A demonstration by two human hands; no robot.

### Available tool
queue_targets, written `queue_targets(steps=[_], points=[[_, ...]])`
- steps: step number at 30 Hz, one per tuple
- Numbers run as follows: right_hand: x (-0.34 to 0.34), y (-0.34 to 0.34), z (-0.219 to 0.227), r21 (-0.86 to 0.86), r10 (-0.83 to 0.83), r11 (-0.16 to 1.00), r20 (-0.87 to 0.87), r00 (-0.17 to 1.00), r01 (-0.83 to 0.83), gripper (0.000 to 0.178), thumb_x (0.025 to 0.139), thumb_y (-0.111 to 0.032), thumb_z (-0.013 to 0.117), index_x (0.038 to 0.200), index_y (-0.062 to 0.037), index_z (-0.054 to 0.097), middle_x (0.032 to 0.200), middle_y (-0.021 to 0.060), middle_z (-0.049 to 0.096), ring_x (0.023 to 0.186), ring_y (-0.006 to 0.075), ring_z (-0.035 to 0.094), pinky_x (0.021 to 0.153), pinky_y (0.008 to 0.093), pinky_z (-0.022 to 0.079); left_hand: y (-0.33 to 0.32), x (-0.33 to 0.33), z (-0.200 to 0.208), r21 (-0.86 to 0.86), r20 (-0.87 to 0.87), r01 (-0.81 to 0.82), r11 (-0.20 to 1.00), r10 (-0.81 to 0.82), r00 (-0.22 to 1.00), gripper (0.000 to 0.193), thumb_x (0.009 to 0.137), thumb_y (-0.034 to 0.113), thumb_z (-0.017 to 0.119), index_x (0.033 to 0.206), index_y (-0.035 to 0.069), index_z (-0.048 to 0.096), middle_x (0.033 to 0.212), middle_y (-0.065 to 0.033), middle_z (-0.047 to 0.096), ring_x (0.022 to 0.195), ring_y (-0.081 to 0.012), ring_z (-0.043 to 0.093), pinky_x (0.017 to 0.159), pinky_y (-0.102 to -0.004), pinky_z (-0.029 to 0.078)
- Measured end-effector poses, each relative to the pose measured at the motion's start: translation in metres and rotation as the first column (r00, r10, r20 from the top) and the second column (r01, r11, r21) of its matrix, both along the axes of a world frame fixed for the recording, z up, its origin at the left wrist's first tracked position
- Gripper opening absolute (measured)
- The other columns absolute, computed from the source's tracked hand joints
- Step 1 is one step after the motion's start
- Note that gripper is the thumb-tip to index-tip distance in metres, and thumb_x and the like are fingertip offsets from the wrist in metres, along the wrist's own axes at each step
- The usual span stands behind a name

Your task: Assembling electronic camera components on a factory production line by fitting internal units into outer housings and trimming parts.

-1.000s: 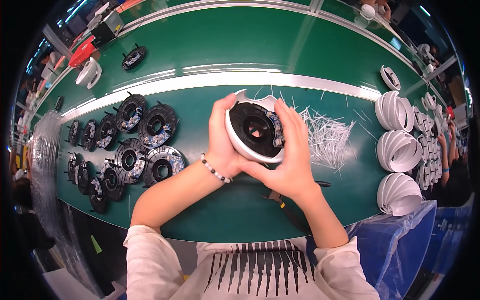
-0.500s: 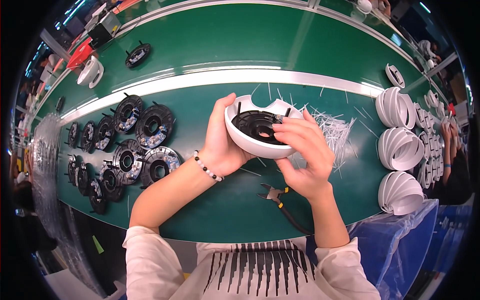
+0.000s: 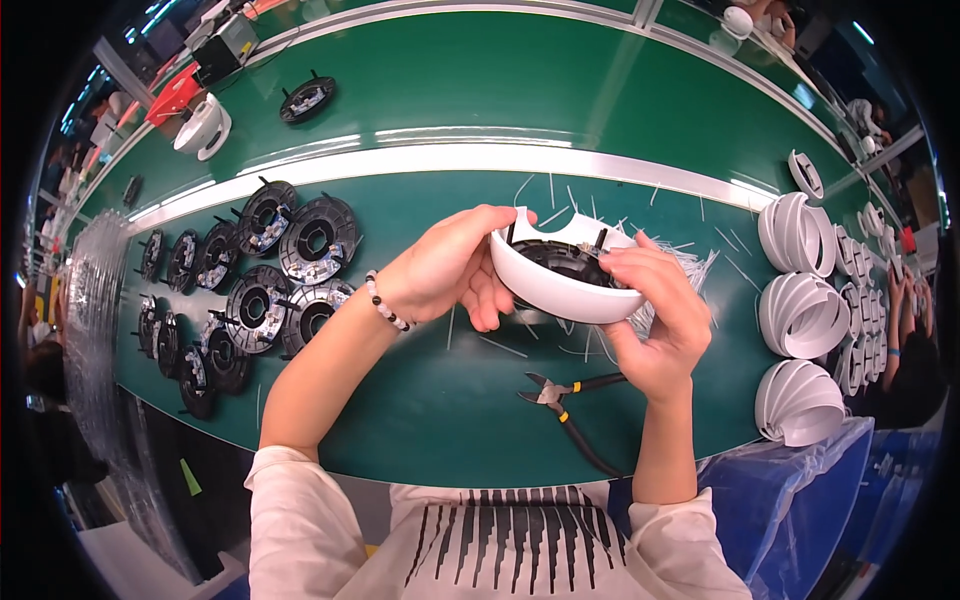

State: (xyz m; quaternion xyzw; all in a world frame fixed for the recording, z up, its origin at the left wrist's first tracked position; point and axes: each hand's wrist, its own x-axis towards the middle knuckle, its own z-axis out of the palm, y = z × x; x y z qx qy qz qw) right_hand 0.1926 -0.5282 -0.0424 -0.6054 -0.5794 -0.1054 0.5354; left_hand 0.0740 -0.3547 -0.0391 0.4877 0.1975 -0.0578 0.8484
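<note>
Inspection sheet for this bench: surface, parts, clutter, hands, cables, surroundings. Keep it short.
Surface: green bench top, partly covered.
Job's things: white shell held up, black disc inside; black discs with circuit boards at left, nested white shells at right.
Clutter: thin white strips, piled and scattered; pliers lying open.
Hands: right hand grips the shell's right end; left hand at its left end, grip unclear.
Cables: thin dark cable, upper left.
Surroundings: another person's hands, far right; clear plastic over something blue, lower right.

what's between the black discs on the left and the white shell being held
In the head view: the left hand, its beaded bracelet and some green tabletop.
</note>
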Motion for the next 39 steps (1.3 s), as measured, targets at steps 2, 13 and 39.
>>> queue_targets(steps=[2, 13, 39], points=[[-0.001, 0.002, 0.000, 0.011, 0.000, 1.000, 0.011, 1.000, -0.001, 0.034, 0.049, 0.004, 0.064, 0.082, -0.0020, 0.060, 0.080, 0.0087, 0.061, 0.079, 0.0240, 0.059, 0.082, 0.0442, 0.042, -0.003, -0.002, 0.002, -0.013, 0.041, -0.075, 0.997, 0.075, 0.996, 0.041, 0.087, 0.025, 0.029, 0.121, 0.001, 0.035, 0.062, -0.0093, 0.057, 0.040, -0.0131, 0.054, 0.031, -0.0225, 0.045], [-0.003, 0.001, 0.006, 0.090, -0.033, 0.996, 0.142, 0.989, 0.020, 0.029, 0.046, 0.008, 0.059, 0.072, -0.0047, 0.060, 0.081, 0.0085, 0.061, 0.081, 0.0260, 0.058, 0.090, 0.0448, 0.036, -0.009, 0.002, 0.012, 0.180, 0.271, -0.136, 0.974, 0.084, 0.959, 0.047, 0.085, 0.028, 0.033, 0.124, 0.002, 0.029, 0.089, -0.0120, 0.058, 0.032, -0.0109, 0.046, 0.026, -0.0202, 0.036], [0.061, -0.215, -0.004, -0.148, -0.981, 0.038, 0.184, 0.066, 0.988, 0.042, 0.077, -0.012, 0.057, 0.117, -0.0056, 0.046, 0.129, 0.0167, 0.034, 0.108, 0.0283, 0.044, 0.077, 0.0300, 0.041, 0.099, 0.195, -0.047, 0.534, 0.072, -0.342, 0.773, 0.361, 0.930, 0.054, 0.089, 0.030, 0.034, 0.126, 0.016, -0.004, 0.088, -0.0198, 0.056, 0.060, -0.0231, 0.060, 0.044, -0.0290, 0.047]])
